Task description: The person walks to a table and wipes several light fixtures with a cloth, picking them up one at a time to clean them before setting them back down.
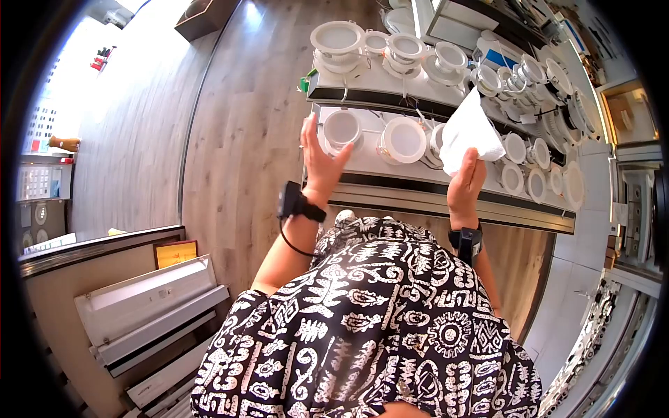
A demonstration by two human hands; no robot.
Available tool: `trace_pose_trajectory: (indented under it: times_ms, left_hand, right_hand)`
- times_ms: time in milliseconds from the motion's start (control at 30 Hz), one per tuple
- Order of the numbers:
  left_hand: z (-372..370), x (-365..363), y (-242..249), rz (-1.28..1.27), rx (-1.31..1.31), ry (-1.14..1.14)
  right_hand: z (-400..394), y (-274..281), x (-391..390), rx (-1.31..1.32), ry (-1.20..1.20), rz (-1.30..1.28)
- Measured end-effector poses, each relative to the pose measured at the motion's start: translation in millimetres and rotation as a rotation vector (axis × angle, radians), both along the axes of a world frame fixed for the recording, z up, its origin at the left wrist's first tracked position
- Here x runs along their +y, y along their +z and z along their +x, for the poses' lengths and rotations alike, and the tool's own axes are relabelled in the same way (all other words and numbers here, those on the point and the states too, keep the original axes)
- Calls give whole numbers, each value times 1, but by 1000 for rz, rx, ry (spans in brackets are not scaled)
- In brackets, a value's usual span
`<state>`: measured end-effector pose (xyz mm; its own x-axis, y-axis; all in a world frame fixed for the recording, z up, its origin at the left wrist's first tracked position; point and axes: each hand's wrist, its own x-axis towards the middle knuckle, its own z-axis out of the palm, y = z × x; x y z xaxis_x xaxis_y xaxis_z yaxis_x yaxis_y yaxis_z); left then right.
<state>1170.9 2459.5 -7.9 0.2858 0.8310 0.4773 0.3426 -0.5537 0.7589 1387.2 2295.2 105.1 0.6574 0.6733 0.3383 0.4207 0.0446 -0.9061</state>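
My left hand [324, 161] is at the left end of the lower shelf, fingers spread, beside a round white downlight [341, 129]; whether the fingertips touch it I cannot tell. Between my right hand's [467, 182] pressed fingers is a white cloth [472, 134], its upper corner pointing up over the shelf. To the right of my left hand sits another round white downlight [404, 140]. Part of a further light is hidden behind the cloth. Dark bands with devices are on both wrists.
More round lights [337, 37] stand on the upper shelf [362, 85], with thin wires between the rows. Further lights [573, 185] fill the right end. White panel fixtures [146, 299] lean at lower left. A brown box [207, 19] is on the wooden floor at the top.
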Motion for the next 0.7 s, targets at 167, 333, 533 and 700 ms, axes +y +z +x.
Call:
trace_pose_trajectory:
  times_ms: [167,333,533,700]
  left_hand:
    - [1,22,-19,-130,269,1]
    - [9,22,-21,-165,222,-4]
    - [15,27,-25,-118,154,-25]
    - [13,26,-17,-152,100,-20]
  right_hand:
    - [-16,2,16,-27,28,55]
    - [-31,13,23,-93,195,22]
    - [-50,33,51,-480,439,52]
    - [-66,26,75,-727,553,-18]
